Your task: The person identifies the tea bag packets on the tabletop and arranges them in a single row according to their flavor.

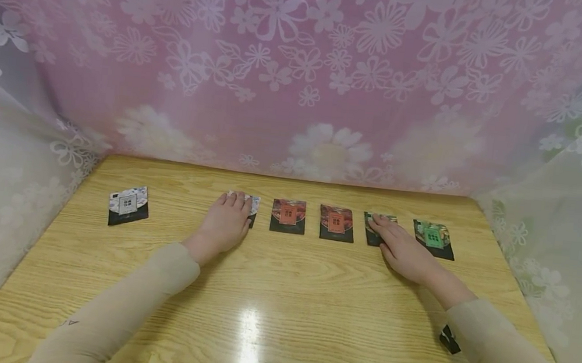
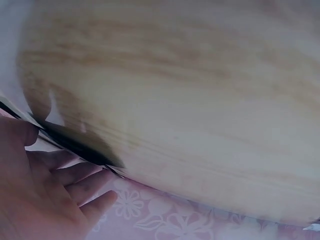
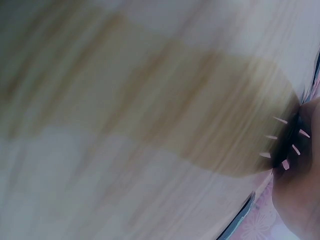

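Observation:
Small flat packets lie in a row across the wooden table. My left hand rests with its fingers extended over a white-and-black packet, covering most of it. In the left wrist view, the fingers lie along the packet's dark edge. On the right, my right hand touches a green-and-yellow packet with outstretched fingers. Between the hands lie two red packets, one left and one right. A green packet lies just beyond the right hand's outer side.
Another white-and-black packet sits at the far left, slightly turned. A small black item is partly hidden by the right sleeve. Floral curtains hang behind and beside the wooden table.

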A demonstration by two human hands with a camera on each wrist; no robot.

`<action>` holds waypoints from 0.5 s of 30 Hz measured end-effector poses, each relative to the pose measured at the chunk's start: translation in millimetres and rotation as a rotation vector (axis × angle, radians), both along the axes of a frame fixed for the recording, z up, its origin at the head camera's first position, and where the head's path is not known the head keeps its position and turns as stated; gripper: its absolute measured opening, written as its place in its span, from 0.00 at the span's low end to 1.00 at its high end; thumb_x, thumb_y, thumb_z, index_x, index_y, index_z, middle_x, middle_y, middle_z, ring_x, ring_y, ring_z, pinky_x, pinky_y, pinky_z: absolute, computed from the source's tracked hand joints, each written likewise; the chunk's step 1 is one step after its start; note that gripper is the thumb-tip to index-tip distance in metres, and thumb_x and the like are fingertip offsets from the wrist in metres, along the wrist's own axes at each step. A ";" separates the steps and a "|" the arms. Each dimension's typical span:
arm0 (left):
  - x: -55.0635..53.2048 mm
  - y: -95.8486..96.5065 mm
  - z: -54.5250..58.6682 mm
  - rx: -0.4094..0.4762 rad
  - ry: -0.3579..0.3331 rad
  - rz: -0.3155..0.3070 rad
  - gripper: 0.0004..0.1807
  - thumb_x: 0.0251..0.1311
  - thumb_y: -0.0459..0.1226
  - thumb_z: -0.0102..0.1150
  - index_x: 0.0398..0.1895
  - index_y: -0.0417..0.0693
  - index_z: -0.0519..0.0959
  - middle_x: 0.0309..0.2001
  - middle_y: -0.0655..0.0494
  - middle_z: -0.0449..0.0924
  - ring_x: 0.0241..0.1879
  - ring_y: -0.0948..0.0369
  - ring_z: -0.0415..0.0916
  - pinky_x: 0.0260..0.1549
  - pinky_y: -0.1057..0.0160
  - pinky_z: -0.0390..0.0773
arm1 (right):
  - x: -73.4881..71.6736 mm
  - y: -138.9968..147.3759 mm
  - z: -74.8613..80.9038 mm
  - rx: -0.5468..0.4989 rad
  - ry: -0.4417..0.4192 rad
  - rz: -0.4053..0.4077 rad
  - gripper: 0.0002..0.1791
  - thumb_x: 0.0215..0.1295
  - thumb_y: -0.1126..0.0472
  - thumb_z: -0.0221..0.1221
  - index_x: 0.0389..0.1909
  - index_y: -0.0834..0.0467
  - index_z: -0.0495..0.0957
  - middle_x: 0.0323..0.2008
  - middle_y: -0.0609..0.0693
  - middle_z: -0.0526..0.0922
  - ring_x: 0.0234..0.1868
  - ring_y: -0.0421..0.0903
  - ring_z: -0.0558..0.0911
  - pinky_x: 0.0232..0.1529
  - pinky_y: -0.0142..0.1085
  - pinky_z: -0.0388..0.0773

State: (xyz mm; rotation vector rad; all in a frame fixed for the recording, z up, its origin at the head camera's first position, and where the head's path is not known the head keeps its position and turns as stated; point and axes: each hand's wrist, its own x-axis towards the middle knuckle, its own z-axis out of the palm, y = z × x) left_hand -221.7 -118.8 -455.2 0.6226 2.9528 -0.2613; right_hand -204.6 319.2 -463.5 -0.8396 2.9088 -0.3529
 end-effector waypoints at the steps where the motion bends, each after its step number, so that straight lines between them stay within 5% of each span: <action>1: 0.2 0.5 0.5 -0.001 -0.001 0.003 0.34 0.85 0.49 0.40 0.83 0.37 0.58 0.82 0.35 0.59 0.81 0.41 0.60 0.83 0.42 0.58 | 0.2 0.1 0.1 -0.002 0.001 0.000 0.31 0.83 0.66 0.51 0.82 0.64 0.59 0.83 0.66 0.57 0.82 0.68 0.58 0.80 0.67 0.59; 10: 1.4 9.6 2.3 -0.049 0.013 0.036 0.35 0.85 0.50 0.40 0.83 0.36 0.59 0.80 0.35 0.62 0.80 0.41 0.63 0.82 0.43 0.62 | -0.2 2.1 -2.1 -0.036 0.028 0.006 0.31 0.81 0.65 0.51 0.81 0.65 0.61 0.82 0.67 0.59 0.81 0.69 0.60 0.78 0.68 0.62; 15: 1.9 6.2 2.5 0.016 0.015 0.054 0.34 0.84 0.50 0.42 0.83 0.37 0.60 0.80 0.34 0.63 0.79 0.40 0.63 0.82 0.41 0.61 | 0.0 0.4 0.1 -0.012 0.004 -0.001 0.31 0.82 0.66 0.51 0.82 0.64 0.60 0.83 0.66 0.58 0.82 0.68 0.58 0.80 0.67 0.59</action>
